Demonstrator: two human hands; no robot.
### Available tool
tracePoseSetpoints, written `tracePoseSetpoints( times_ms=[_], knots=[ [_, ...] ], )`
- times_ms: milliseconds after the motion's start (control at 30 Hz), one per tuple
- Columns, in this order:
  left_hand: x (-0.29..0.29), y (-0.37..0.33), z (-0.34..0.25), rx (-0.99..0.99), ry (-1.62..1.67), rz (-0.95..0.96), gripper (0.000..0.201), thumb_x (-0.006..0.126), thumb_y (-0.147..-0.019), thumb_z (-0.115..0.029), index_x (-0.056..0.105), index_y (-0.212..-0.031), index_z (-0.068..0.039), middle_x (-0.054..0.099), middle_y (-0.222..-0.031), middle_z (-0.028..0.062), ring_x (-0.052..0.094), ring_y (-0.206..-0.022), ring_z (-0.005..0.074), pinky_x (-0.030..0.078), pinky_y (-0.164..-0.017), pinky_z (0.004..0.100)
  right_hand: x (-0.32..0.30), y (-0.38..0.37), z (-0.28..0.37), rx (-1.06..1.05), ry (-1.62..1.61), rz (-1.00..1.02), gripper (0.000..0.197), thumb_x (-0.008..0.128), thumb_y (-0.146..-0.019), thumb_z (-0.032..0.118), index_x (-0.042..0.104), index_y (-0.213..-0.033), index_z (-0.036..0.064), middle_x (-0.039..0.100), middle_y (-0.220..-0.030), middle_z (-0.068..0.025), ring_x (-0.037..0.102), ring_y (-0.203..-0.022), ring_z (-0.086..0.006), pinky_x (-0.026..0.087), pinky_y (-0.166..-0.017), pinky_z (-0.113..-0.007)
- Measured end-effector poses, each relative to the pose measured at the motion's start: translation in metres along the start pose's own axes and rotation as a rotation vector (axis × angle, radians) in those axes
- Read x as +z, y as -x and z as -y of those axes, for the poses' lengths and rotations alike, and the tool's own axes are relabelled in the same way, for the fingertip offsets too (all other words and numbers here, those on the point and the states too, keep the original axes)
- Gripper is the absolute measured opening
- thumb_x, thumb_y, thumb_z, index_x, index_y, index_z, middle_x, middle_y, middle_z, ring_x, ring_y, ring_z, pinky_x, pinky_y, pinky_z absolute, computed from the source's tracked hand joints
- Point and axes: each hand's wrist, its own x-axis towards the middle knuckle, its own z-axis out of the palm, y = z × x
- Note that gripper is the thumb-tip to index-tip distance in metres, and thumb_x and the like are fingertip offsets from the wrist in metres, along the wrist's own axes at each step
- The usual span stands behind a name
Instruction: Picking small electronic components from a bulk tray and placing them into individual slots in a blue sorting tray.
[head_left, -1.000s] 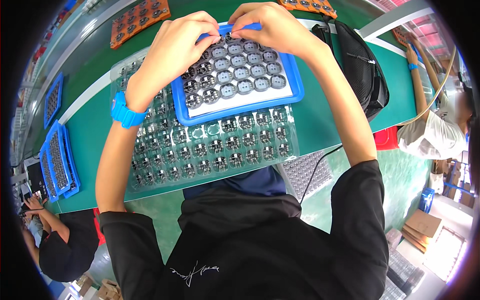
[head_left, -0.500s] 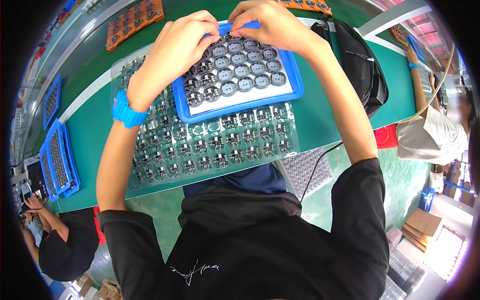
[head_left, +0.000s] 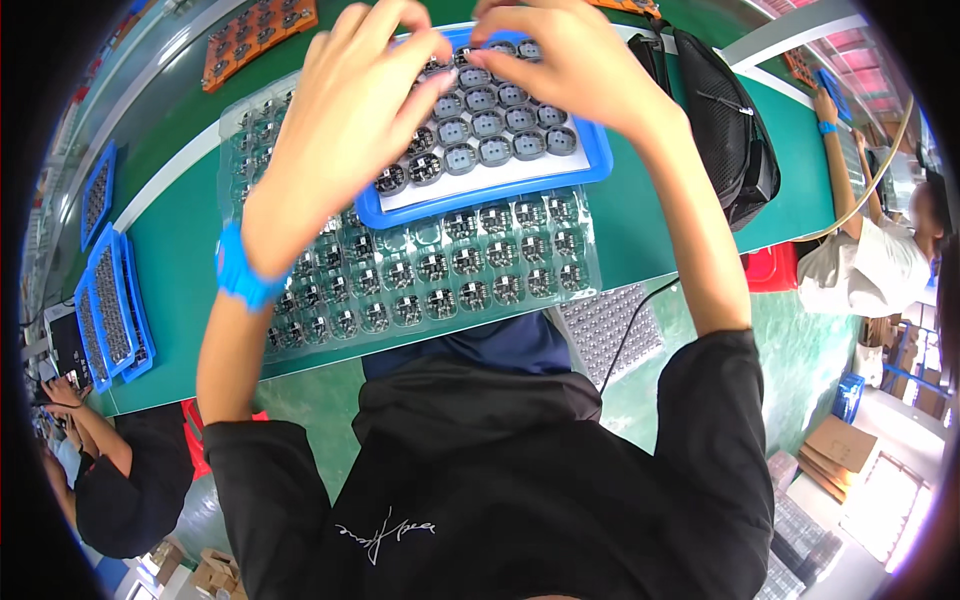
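A blue tray (head_left: 490,197) with a white liner holds rows of round grey housings (head_left: 486,124). The left-hand housings contain small circuit boards (head_left: 425,168); those farther right are plain grey inside. My left hand (head_left: 350,120), slightly blurred, hovers over the tray's left side, thumb and forefinger apart with nothing visible between them. At the far rows, my right hand (head_left: 570,65) has thumb and forefinger brought together at a housing; what they grip is hidden. Beneath the blue tray lies a clear plastic blister tray (head_left: 430,318) filled with small circuit boards.
A black mesh bag (head_left: 715,130) stands right of the tray. Orange trays (head_left: 258,40) sit at the back, and stacked blue trays (head_left: 112,310) at the left. Other people (head_left: 130,485) work at both sides. A grey tray of parts (head_left: 612,335) lies below the table edge.
My left hand has drawn back slightly and its thumb and forefinger have parted. My right hand stays at the far rows. The view has shifted a little.
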Motion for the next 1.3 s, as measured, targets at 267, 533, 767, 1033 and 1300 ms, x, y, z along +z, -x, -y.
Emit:
tracePoseSetpoints(
  times_ms=[267,533,767,1033,1300],
  knots=[
    [-0.020,0.073,-0.069,-0.159,0.190,0.305,0.022,0.086,-0.078,-0.013,0.071,-0.091,-0.004,0.053,-0.102,0.0086,0.054,-0.097,0.0285,0.044,-0.081,0.0414,-0.012,0.080,0.107,0.260,-0.119,0.377,0.018,0.081,-0.089,0.018,0.077,-0.102,0.0063,0.073,-0.083,-0.0112,0.071,-0.076,-0.0334,0.053,-0.065,-0.046],
    [-0.011,0.066,-0.077,-0.202,0.089,0.409,0.017,0.084,-0.081,-0.008,0.072,-0.092,-0.004,0.051,-0.099,0.0087,0.053,-0.097,0.0288,0.043,-0.080,0.0418,-0.004,0.078,0.103,0.365,-0.114,0.366,0.009,0.079,-0.090,0.014,0.079,-0.092,0.0058,0.074,-0.078,-0.0133,0.071,-0.072,-0.0345,0.054,-0.065,-0.044],
    [-0.017,0.032,-0.027,-0.191,0.381,0.137,0.013,0.080,-0.089,-0.003,0.071,-0.098,0.000,0.054,-0.097,0.0103,0.057,-0.095,0.0285,0.048,-0.084,0.0367,-0.017,0.028,0.030,0.174,-0.182,0.117,0.009,0.083,-0.087,0.006,0.080,-0.095,0.0024,0.073,-0.087,-0.0084,0.071,-0.080,-0.0255,0.055,-0.070,-0.037],
    [0.026,0.013,0.027,-0.176,0.217,0.049,0.013,0.079,-0.093,-0.015,0.075,-0.097,-0.003,0.060,-0.101,0.0090,0.060,-0.099,0.0301,0.050,-0.087,0.0423,0.016,0.007,-0.009,0.076,-0.096,0.127,0.011,0.083,-0.088,0.011,0.082,-0.095,0.0033,0.072,-0.089,-0.0076,0.071,-0.082,-0.0262,0.056,-0.076,-0.038],
    [0.028,0.012,0.028,-0.159,0.130,0.093,0.013,0.080,-0.093,-0.016,0.076,-0.096,-0.003,0.061,-0.101,0.0078,0.058,-0.096,0.0304,0.049,-0.087,0.0435,-0.002,-0.004,-0.001,0.115,-0.133,0.196,0.013,0.078,-0.085,0.010,0.079,-0.091,-0.0008,0.072,-0.091,-0.0178,0.070,-0.092,-0.0394,0.055,-0.083,-0.048]
  ],
)
